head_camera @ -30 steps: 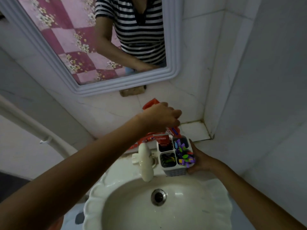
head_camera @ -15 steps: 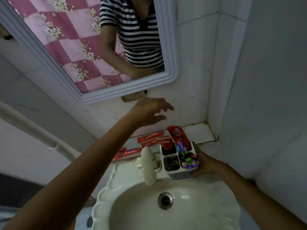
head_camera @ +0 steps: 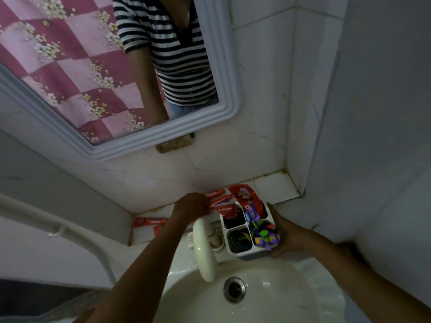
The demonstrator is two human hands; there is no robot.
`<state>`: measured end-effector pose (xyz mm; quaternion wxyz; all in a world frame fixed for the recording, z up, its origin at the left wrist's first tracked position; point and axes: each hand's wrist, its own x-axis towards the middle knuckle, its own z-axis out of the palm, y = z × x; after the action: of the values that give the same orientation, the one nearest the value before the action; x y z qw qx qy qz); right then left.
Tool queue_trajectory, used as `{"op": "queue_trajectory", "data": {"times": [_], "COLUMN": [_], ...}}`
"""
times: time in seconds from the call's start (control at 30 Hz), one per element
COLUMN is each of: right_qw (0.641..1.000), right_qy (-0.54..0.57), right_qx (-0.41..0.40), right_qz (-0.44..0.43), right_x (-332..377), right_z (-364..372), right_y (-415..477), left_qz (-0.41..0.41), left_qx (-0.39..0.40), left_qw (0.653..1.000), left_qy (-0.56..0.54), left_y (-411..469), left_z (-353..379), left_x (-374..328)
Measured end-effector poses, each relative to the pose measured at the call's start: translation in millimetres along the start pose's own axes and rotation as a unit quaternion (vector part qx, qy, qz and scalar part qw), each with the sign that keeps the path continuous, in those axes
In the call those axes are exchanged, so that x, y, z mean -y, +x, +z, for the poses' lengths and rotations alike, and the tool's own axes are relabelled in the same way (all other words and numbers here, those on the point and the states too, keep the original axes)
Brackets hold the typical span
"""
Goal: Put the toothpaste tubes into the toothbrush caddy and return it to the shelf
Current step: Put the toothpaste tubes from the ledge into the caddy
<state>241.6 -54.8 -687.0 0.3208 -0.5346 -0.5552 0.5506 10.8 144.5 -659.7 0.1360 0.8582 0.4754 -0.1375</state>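
On the ledge behind the sink (head_camera: 303,308) | left hand (head_camera: 191,206), raised and spread earlier, now lowered and closed on a toothpaste tube (head_camera: 221,199) | caddy (head_camera: 250,230) gripped by right hand (head_camera: 285,234) at sink rim, two tubes inside | corner shelf tile (head_camera: 275,186) bare.

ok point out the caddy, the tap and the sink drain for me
caddy (head_camera: 224,231): head view, on the white left wall of its rim.
tap (head_camera: 205,250): head view, on the middle of the cream spout.
sink drain (head_camera: 234,289): head view, on the centre of the metal ring.
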Motion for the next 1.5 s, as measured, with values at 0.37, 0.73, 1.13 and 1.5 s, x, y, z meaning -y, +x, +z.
{"op": "queue_trajectory", "data": {"times": [0.37, 0.73, 1.13, 1.5], "right_qw": [1.0, 0.999, 0.999, 0.999], "right_qy": [-0.008, -0.017, -0.016, -0.018], "right_qx": [-0.003, -0.023, -0.03, -0.035], "right_qz": [0.017, 0.03, 0.028, 0.033], "right_x": [-2, 11, 26, 22], "right_z": [-1, 7, 14, 14], "right_y": [3, -3, -9, -8], "left_qz": [0.042, 0.077, 0.163, 0.152], "left_qx": [-0.095, -0.156, -0.048, -0.101], "left_qw": [0.977, 0.96, 0.986, 0.98], "left_qy": [0.184, -0.218, 0.003, 0.084], "left_y": [14, -100, -123, -98], "left_z": [-3, -147, -125, -73], "left_x": [3, 7, -77, -92]}}
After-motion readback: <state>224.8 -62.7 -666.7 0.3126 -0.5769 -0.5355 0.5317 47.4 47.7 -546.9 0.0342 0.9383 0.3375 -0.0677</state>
